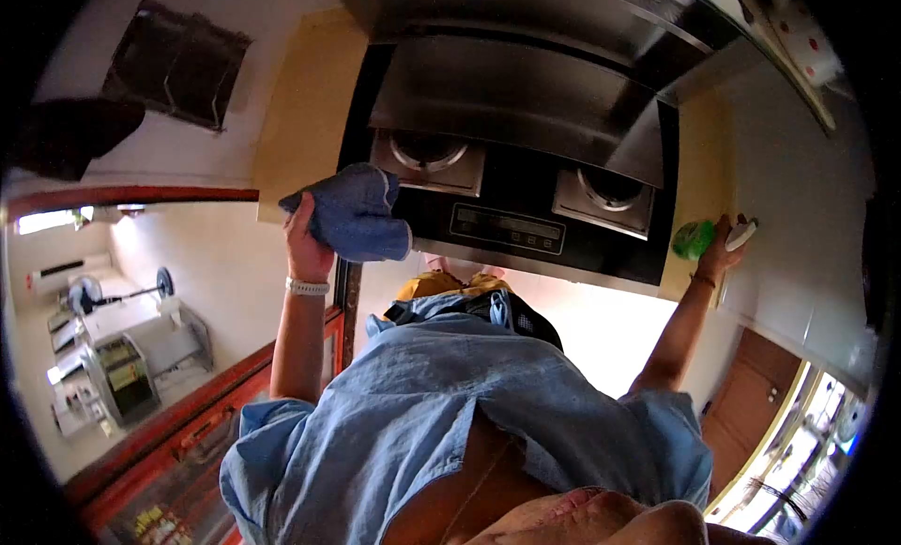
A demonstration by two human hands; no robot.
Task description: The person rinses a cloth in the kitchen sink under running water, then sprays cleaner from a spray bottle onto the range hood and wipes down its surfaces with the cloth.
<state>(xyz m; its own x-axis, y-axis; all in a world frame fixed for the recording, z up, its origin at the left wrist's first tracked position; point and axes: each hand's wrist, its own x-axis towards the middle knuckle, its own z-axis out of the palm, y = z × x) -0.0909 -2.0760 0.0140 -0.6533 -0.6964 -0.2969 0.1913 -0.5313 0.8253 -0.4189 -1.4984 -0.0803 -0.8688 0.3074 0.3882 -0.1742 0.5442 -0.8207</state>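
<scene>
My left hand [303,240] grips a blue cloth [357,212], which hangs bunched past my fingers beside the left edge of the black cooking appliance [427,217]. On the opposite side, my right hand [721,251] is closed around a translucent green bottle [693,239] with a white part [741,234] showing past the fingers. It is held near the appliance's right edge, over the yellowish side surface [690,174]. The appliance has two steel square plates with round rings, and a control panel [507,228] between them. Its wide steel upper section [516,95] lies beyond.
A red-framed opening [216,400] on the left looks into a room with fans and a machine [122,376]. A dark square vent [176,65] is on the upper left wall. A brown door [751,386] stands at lower right.
</scene>
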